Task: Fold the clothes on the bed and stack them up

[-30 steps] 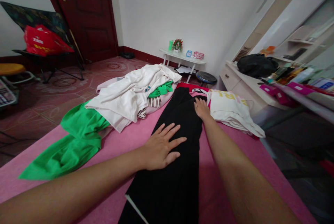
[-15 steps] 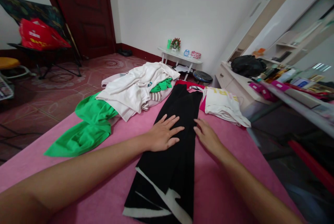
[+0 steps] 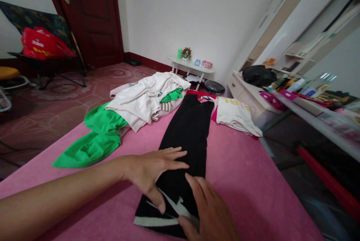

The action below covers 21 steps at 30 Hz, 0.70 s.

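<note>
The red bag (image 3: 45, 44) hides its contents; the black garment (image 3: 187, 128) stretches lengthwise away, pale-marked end nearest; left hand (image 3: 150, 168) spread, right hand (image 3: 212, 209) curved, thumb apart.

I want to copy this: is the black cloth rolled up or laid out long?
Laid out long: the black cloth lies lengthwise on the pink cover, its white-marked end by the right hand.
</note>
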Each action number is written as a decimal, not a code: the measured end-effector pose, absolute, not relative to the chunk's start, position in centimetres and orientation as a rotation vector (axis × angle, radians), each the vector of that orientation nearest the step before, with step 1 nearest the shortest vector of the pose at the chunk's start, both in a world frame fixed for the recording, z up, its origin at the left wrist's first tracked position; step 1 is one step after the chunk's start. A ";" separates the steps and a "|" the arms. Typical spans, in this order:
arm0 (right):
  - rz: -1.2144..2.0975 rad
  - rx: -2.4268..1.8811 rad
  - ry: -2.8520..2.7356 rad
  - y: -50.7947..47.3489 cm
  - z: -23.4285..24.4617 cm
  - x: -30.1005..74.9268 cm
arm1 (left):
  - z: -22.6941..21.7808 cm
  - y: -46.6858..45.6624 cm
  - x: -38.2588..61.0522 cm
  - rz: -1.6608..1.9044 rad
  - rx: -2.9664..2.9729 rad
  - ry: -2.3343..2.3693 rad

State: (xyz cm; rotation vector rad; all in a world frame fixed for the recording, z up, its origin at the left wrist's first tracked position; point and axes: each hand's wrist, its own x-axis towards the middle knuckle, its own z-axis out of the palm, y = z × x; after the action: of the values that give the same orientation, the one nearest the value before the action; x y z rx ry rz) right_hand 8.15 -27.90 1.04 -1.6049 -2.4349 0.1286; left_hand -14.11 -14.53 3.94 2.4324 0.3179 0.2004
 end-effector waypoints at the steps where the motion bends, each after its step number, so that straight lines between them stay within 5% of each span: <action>1: 0.101 -1.574 -2.440 -28.0 0.8 8.3 | 4.1 -15.4 -14.6 0.195 2.452 0.347; 9: 0.119 -1.500 -2.352 -27.3 1.1 8.0 | 2.7 -17.3 -14.7 0.347 2.424 0.566; 15: 0.429 -1.524 -2.230 -27.4 2.1 8.3 | 4.2 -15.4 -13.7 0.686 1.589 0.857; 21: 0.264 -1.512 -2.356 -28.3 1.7 8.6 | 5.1 -15.0 -13.3 0.804 1.183 0.891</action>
State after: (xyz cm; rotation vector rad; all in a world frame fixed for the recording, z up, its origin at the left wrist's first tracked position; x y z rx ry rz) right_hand 8.59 -28.34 1.65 -1.5118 -2.3560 0.2638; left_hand -13.29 -14.99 5.11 1.1828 0.8910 0.8038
